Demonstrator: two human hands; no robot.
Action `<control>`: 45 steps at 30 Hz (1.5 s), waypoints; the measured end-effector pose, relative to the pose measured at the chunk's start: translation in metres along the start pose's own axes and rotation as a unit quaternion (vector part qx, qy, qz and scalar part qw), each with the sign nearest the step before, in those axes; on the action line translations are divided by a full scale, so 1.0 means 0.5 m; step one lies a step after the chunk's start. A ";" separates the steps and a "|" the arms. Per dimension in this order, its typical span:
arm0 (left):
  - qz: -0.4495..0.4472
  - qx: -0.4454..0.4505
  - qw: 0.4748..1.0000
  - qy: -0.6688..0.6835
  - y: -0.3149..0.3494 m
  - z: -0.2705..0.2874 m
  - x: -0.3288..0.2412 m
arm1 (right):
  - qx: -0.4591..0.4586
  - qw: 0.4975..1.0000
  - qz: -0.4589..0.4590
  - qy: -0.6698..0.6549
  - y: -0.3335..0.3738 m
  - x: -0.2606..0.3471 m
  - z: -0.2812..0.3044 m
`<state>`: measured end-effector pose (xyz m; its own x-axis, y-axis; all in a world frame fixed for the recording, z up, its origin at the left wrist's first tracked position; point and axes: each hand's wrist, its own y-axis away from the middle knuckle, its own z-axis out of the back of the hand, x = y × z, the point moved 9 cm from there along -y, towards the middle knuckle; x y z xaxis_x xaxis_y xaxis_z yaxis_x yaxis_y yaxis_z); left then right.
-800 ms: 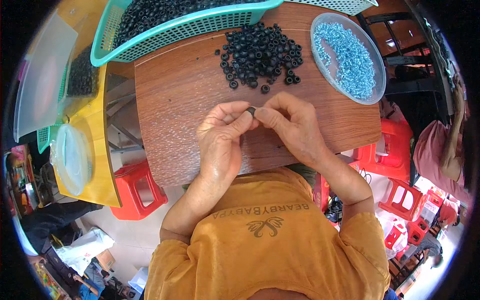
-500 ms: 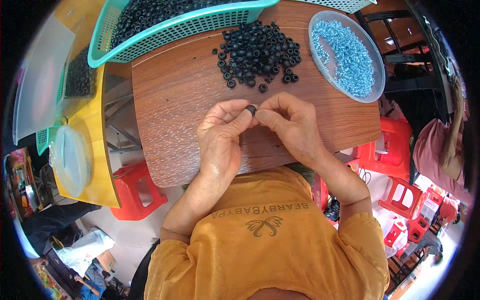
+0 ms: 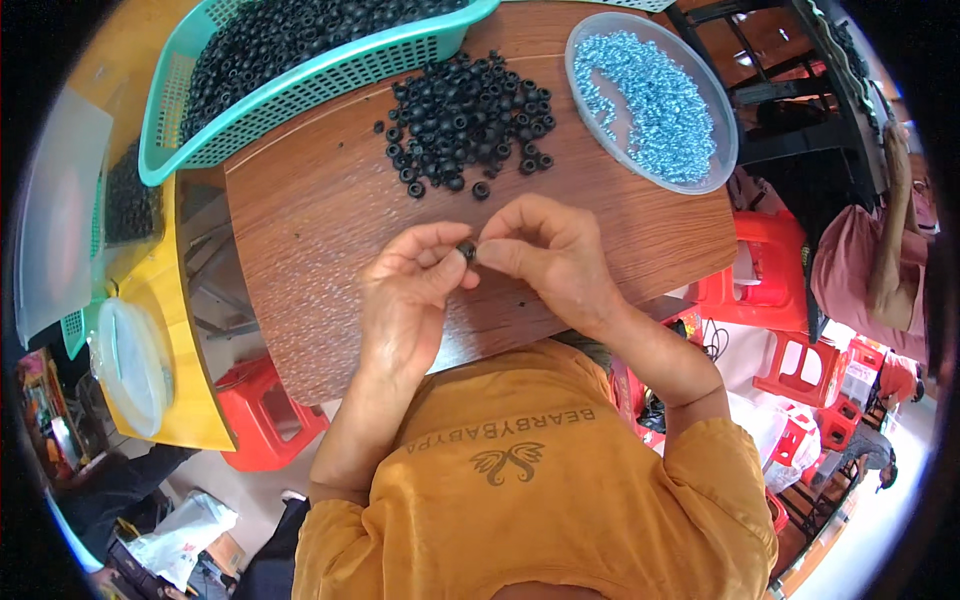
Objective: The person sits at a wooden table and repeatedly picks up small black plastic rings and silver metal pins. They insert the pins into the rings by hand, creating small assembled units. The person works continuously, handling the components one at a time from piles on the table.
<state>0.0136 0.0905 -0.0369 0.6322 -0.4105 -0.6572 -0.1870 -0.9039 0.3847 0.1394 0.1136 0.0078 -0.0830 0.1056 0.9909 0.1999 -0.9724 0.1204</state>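
Note:
Over the near part of a brown wooden table [image 3: 320, 240], my left hand [image 3: 405, 300] pinches a small round black hollow piece [image 3: 467, 250] between thumb and fingers. My right hand [image 3: 555, 260] is closed in a pinch right beside that piece, its thumb and index fingertips at the piece's right side. Whatever lies between the right fingertips is too small or hidden to make out. Beyond my hands is a loose pile of similar black hollow pieces [image 3: 460, 125]. Small shiny light-blue pieces [image 3: 665, 125] fill much of a round clear tray [image 3: 727, 160] at the far right.
A turquoise mesh basket [image 3: 325, 92] full of black pieces stands at the far left. A yellow table [image 3: 190, 390] with a clear round lid [image 3: 135, 370] is to the left. Red stools [image 3: 270, 415] flank the table, and a person in pink [image 3: 860, 265] is at the right.
The view has shifted, so the table and its contents sit further left and lower. Both hands stay together; the black piece is now turned differently between my left fingertips.

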 end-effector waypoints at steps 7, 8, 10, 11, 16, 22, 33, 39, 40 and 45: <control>0.044 0.015 0.993 0.113 -0.009 0.003 0.021 | -0.032 0.998 0.050 0.024 0.003 0.023 0.001; 0.045 0.011 0.993 0.112 -0.009 0.006 0.020 | -0.037 0.994 0.087 0.062 0.004 0.033 -0.001; 0.046 0.003 0.993 0.112 -0.010 0.010 0.022 | -0.046 0.976 0.162 0.138 0.006 0.054 -0.004; 0.039 0.003 0.994 0.106 -0.010 0.010 0.019 | -0.050 0.965 0.199 0.163 0.007 0.062 -0.006; -0.013 0.000 1.000 0.026 -0.003 -0.001 -0.005 | -0.065 0.908 0.332 0.246 0.023 0.109 -0.025; -0.008 -0.021 0.999 0.046 0.004 0.007 -0.005 | -0.038 0.937 0.256 0.233 0.009 0.089 -0.027; 0.018 0.017 0.996 0.080 -0.007 0.023 -0.011 | -0.112 0.860 0.318 0.384 -0.039 0.078 0.052; 0.032 0.009 0.997 0.073 -0.005 0.037 -0.003 | -0.046 0.743 0.391 0.541 -0.061 0.073 -0.030; 0.031 0.004 0.997 0.076 -0.005 0.038 -0.003 | -0.035 0.735 0.388 0.556 -0.058 0.070 -0.037; 0.038 0.000 0.996 0.075 -0.005 0.029 -0.010 | -0.029 0.726 0.404 0.556 -0.044 0.080 -0.049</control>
<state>0.0002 0.0931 -0.0439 0.7215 -0.4546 -0.5224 -0.2383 -0.8713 0.4290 0.1080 0.1340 0.0432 -0.7053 -0.7052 0.0724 0.5824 -0.6347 -0.5079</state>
